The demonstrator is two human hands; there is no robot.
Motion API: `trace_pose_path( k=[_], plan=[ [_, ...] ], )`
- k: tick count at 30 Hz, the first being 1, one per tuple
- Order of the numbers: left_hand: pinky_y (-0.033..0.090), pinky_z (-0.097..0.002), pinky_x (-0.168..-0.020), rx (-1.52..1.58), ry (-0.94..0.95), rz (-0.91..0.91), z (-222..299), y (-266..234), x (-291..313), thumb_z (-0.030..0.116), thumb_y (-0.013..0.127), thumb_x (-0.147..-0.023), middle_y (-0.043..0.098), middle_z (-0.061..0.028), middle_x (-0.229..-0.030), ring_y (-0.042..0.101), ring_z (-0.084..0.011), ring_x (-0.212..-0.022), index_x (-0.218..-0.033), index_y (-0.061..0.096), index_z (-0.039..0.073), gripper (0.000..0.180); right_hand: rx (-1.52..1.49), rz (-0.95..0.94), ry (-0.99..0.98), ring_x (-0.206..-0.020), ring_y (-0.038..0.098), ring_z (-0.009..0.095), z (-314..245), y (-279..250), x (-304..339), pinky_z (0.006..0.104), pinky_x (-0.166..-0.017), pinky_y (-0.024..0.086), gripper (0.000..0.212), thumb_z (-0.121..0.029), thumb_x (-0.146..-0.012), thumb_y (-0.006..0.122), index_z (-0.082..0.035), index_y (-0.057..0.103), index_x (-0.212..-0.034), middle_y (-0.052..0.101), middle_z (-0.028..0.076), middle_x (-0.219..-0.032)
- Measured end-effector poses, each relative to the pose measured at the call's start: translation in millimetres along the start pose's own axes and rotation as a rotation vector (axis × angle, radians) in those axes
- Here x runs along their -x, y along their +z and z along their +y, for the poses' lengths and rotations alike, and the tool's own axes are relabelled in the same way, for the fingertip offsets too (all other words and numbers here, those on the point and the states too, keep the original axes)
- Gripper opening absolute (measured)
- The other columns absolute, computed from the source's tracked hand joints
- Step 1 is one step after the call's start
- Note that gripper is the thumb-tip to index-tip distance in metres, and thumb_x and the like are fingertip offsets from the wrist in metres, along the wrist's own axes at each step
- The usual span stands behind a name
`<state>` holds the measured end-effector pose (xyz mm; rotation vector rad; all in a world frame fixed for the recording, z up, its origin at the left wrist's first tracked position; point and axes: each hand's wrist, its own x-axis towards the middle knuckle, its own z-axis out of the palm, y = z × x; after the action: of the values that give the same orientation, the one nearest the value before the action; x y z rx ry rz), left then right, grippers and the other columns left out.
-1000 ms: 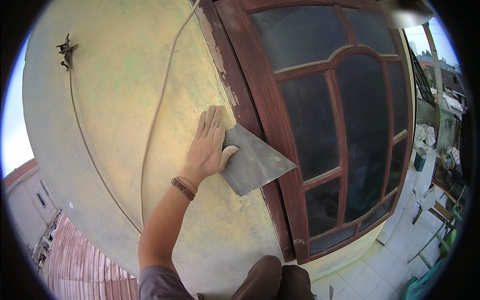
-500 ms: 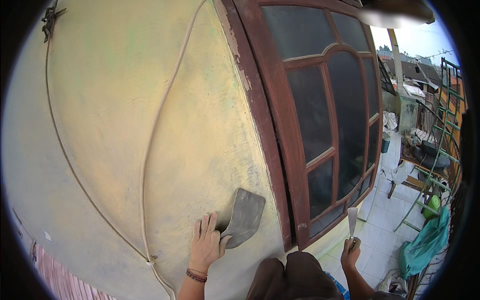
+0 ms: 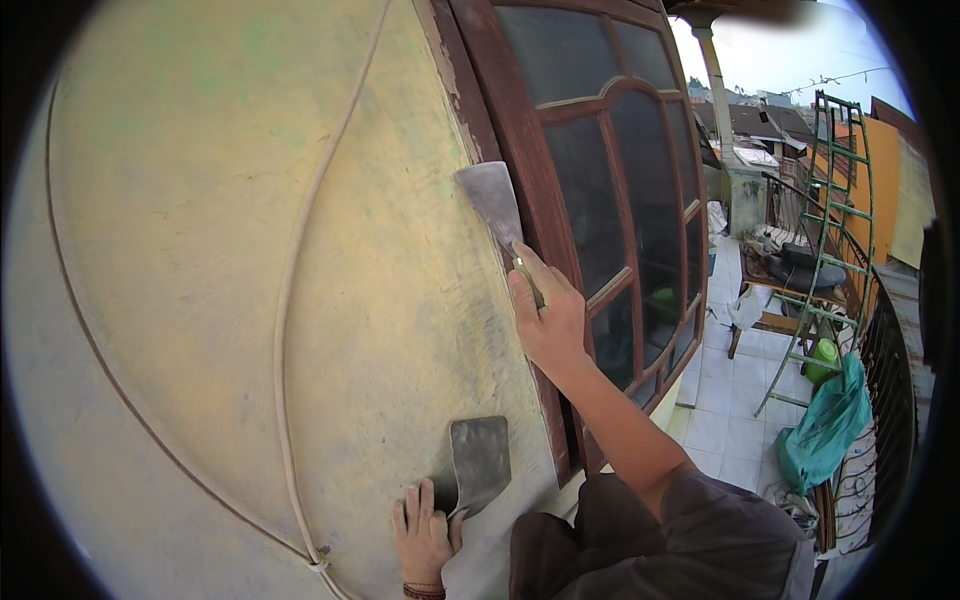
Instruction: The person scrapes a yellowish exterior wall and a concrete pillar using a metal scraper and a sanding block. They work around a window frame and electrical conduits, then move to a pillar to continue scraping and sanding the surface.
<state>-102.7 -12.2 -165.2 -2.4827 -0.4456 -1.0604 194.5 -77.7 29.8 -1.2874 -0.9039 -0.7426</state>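
Observation:
My right hand (image 3: 545,315) is raised against the wall and grips a metal scraper (image 3: 492,200) whose wide blade lies flat on the yellow plastered wall (image 3: 200,250), right beside the dark red wooden window frame (image 3: 500,90). Low down, my left hand (image 3: 425,530) holds a second flat metal blade (image 3: 480,460) pressed against the wall near the frame's bottom. A beaded bracelet shows on my left wrist.
Two thin cables (image 3: 290,330) run down the wall and meet at a clip near the bottom. The window has dark glass panes (image 3: 590,200). To the right, a tiled terrace holds a green ladder (image 3: 830,250), a teal cloth (image 3: 825,425), a green bottle and a railing.
My right hand has come up from below with the scraper and set its blade on the wall by the frame. My left hand with its blade stays low on the wall.

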Motion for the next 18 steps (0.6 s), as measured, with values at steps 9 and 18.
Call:
trace_pose_path(
  k=[9, 18],
  plan=[
    [0.026, -0.062, -0.112, -0.004, 0.034, 0.024, -3, 2, 4, 0.032, 0.068, -0.091, 0.057, -0.0239, -0.137, 0.046, -0.0452, -0.135, -0.083, 0.047, 0.005, 0.035, 0.092, 0.01, 0.033, -0.064, 0.06, 0.031, -12, 2, -13, 0.0408, -0.062, 0.049, 0.035, -0.018, -0.094, 0.062, -0.009, 0.066, -0.128, 0.059, 0.014, -0.072],
    [0.024, -0.0599, -0.114, -0.034, 0.003, 0.022, 1, 3, 4, 0.032, 0.069, -0.091, 0.059, -0.022, -0.136, 0.047, -0.043, -0.136, -0.085, 0.047, 0.006, 0.035, 0.158, -0.022, -0.01, -0.06, 0.059, 0.023, -14, -8, -19, 0.0342, -0.06, 0.046, 0.032, -0.013, -0.094, 0.062, -0.004, 0.067, -0.124, 0.064, 0.015, -0.072]
  ],
)
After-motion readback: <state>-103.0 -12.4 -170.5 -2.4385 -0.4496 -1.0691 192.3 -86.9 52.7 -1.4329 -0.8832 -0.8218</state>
